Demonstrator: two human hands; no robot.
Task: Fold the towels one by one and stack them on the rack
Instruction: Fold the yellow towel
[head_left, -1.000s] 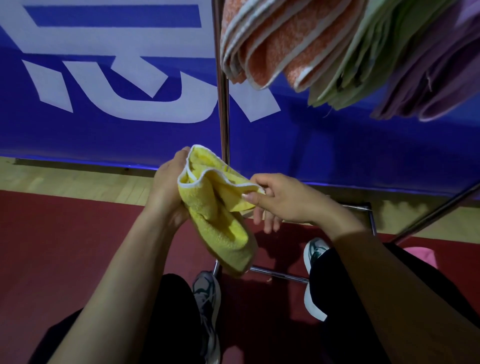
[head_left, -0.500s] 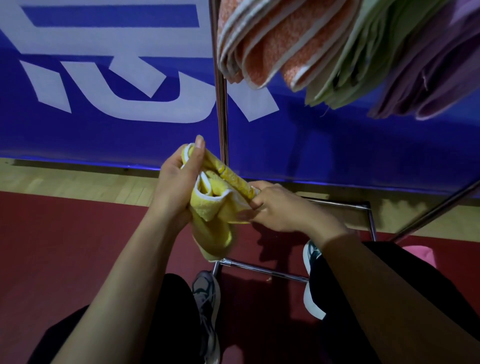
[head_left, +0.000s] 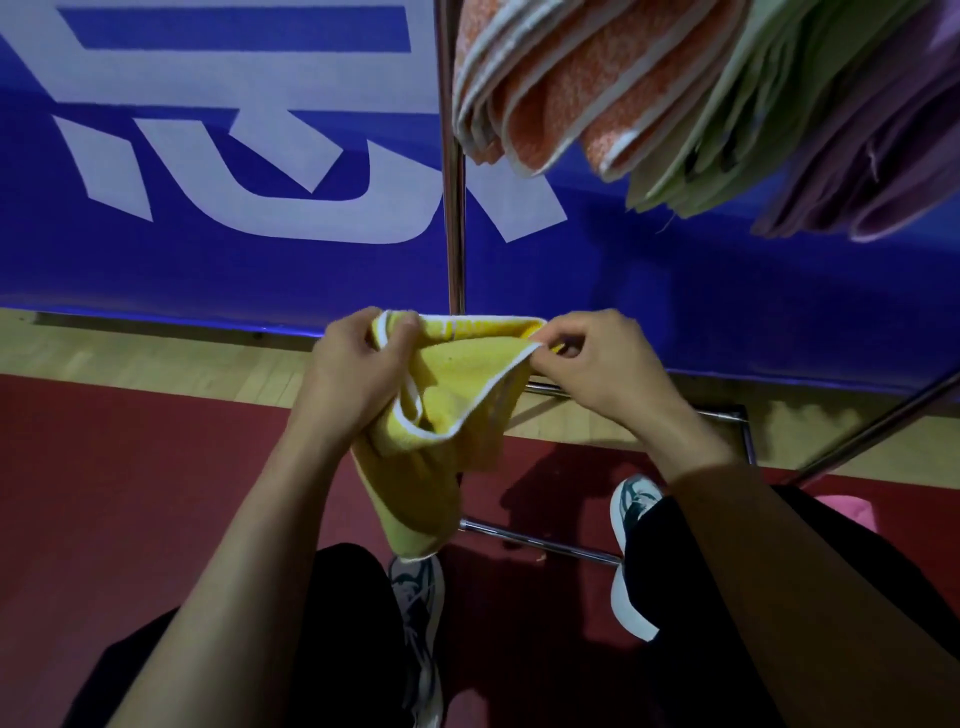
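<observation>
Since the earlier frames the two hands had drawn apart, and the bunched yellow towel (head_left: 441, 415) had been pulled out between them so that its white-trimmed top edge ran nearly level across the middle of the frame. The left hand (head_left: 358, 374) gripped the towel's left corner, fingers curled round the cloth with the thumb on top. The right hand (head_left: 597, 364) pinched the right corner between thumb and fingertips, the other fingers curled loosely below. Below the stretched edge the cloth sagged in loose folds and hung to a point just above the left sneaker (head_left: 415, 597), clear of the floor. The right sneaker (head_left: 631, 519) stood lower right of centre, both legs in black trousers. A chrome upright of the rack (head_left: 453, 208) rose behind the towel to the top edge, and the rack's lower bars crossed the floor near the feet. At the upper right, folded towels hung over the rack: orange towels (head_left: 561, 93) with white edging, then pale green towels (head_left: 727, 130), then purple towels (head_left: 872, 171). A blue banner (head_left: 208, 260) with large white lettering filled the upper left, above a strip of wood flooring and a dark red mat (head_left: 130, 493). A small pink object (head_left: 847, 512) showed at the right edge, too hidden to identify.
</observation>
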